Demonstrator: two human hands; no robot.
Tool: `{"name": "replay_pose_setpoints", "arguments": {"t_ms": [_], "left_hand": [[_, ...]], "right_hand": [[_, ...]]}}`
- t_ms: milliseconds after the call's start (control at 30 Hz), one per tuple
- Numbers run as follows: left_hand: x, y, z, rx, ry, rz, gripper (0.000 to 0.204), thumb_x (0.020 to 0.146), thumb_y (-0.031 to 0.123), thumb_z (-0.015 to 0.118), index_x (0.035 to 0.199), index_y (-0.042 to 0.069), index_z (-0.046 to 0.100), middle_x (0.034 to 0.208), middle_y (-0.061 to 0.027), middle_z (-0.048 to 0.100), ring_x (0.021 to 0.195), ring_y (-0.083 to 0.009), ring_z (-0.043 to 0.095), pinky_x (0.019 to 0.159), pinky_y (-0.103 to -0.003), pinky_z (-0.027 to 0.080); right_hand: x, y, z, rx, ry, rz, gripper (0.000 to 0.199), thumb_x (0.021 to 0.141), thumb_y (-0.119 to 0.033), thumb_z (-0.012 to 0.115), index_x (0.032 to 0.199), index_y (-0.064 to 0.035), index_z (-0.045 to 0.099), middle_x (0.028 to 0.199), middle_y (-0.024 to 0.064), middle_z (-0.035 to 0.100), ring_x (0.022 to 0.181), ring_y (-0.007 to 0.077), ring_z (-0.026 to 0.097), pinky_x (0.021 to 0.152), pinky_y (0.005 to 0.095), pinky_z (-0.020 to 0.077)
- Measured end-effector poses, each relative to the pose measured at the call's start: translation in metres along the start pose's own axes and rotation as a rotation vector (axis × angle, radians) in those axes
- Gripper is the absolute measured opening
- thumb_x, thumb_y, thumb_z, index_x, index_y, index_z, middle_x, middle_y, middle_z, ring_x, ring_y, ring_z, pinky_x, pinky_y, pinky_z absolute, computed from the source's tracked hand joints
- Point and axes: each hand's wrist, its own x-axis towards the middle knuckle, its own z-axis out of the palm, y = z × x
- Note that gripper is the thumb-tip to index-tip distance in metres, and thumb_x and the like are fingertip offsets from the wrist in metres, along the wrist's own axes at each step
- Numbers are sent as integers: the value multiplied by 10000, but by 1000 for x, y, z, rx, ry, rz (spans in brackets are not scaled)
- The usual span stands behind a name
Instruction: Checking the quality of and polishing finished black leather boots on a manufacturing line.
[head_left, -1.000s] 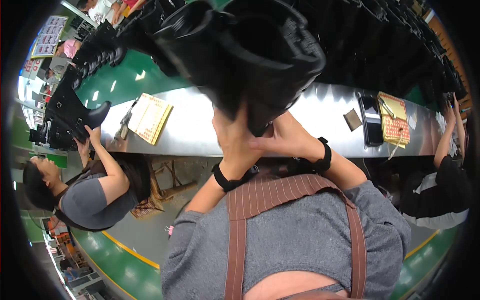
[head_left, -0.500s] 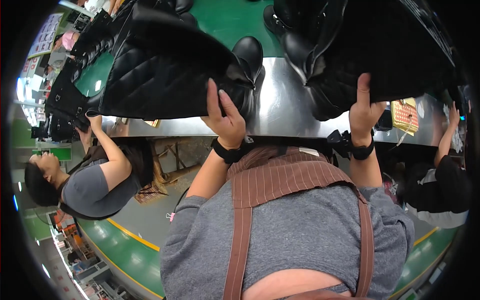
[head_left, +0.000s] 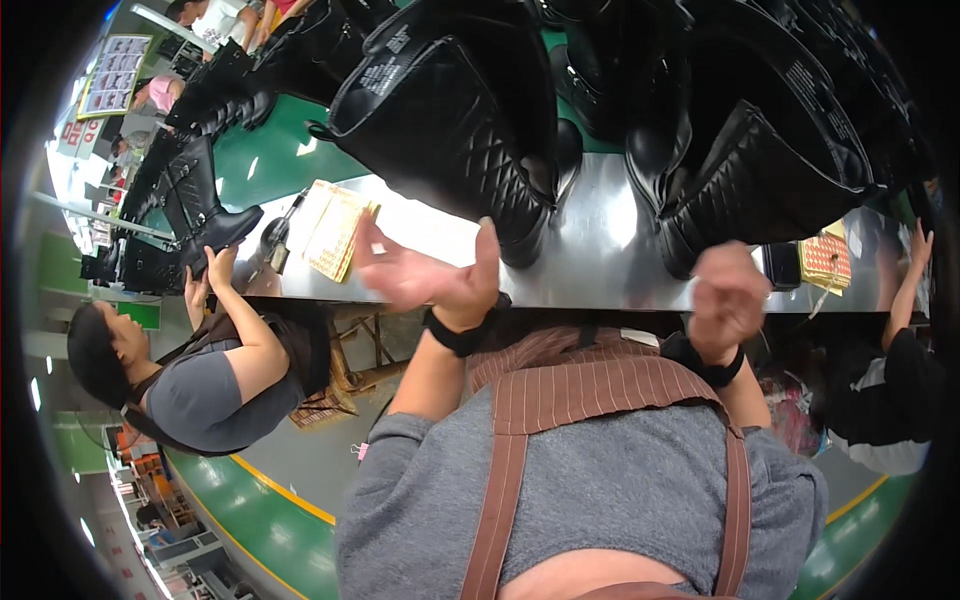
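Two tall black quilted boots stand on the steel table edge in front of me. The left boot [head_left: 470,150] leans left with its wide top turned toward me. Its partner, the right boot [head_left: 745,190], leans right, its shaft opening also showing. My left hand [head_left: 435,275] is just below the left boot, palm up with fingers spread, holding nothing. Close under the right boot's heel is my right hand [head_left: 728,300], smeared by motion, its fingers seemingly curled. Whether it holds anything cannot be made out.
Yellowish sticker sheets [head_left: 335,235] lie left on the steel table [head_left: 600,270], beside a dark-handled tool [head_left: 278,235]. More red-dotted sheets [head_left: 826,262] and a dark rectangular object [head_left: 781,266] lie right. A co-worker [head_left: 215,360] at left handles a buckled boot [head_left: 205,205]; another person [head_left: 885,370] is at right.
Both hands have come away from the boots and drawn back toward me. The boots now stand more upright with their tops showing. The left sticker sheets have come into full view.
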Motion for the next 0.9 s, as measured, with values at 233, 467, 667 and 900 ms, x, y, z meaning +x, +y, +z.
{"name": "replay_pose_setpoints", "arguments": {"t_ms": [233,467,667,900], "left_hand": [[133,19,-30,153,-580,-90,588,681,146,813,1180,34,523,1030,-112,539,1050,-281,474,948,-373,367],[156,22,-78,-323,-1107,109,362,443,170,721,801,129,759,730,3,472,910,-259,455,825,-404,365],[155,9,-90,-370,-1118,170,399,407,198,667,790,147,769,735,26,493,927,-260,461,775,-364,368],[147,25,-64,-221,-908,-65,335,440,78,763,772,54,723,1051,-136,539,1153,-388,485,920,-477,399]], "right_hand": [[98,36,97,360,32,686,552,869,-246,670,1319,-29,433,1165,115,569,609,66,518,598,208,438],[122,84,124,165,-127,798,453,906,-404,624,710,3,638,491,8,507,459,77,456,458,281,369],[113,90,120,269,-133,787,481,915,-390,621,634,-3,569,477,-12,443,457,53,394,432,267,315],[107,82,119,188,-82,709,464,919,-390,616,661,-5,606,477,-26,442,452,50,407,427,252,309]]}}
